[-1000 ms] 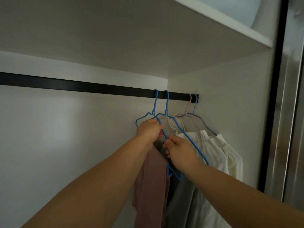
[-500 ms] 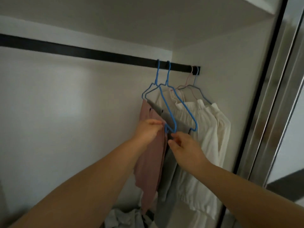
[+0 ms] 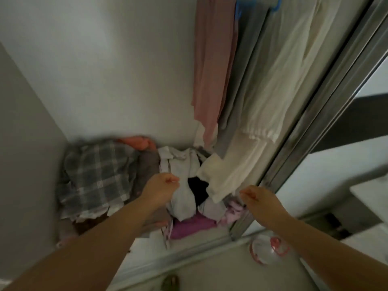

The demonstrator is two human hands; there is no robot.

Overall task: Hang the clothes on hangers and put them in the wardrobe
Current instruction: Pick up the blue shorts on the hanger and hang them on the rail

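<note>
Floor object: a round clear dish with a red rim lies on the floor just outside the wardrobe's sliding-door track, below the right forearm.
Left hand: the left hand hovers over the clothes pile with fingers loosely curled; it seems to hold nothing, though blur makes that uncertain.
Right hand: the right hand hangs near the door frame, fingers also loosely curled, apparently empty.
Clothes pile: a heap of unhung garments sits on the wardrobe floor under both hands, with a pale grey-white piece on top, something magenta at the near edge and a dark item showing in a gap.
Plaid garment: a grey checked shirt lies crumpled to the left of the pile, with an orange piece behind it.
Hung clothes: a pink garment, a grey one and a cream one hang above on blue hangers, barely in view at the top edge.
Handling: the pile is soft, light and limp, and likely tangled; pulling a corner may drag neighbours along.
Where to hold: I would pinch the top pale piece at its collar or shoulder seams, lifting it clear before threading a hanger.
Progress: several items are hung, many remain.
</note>
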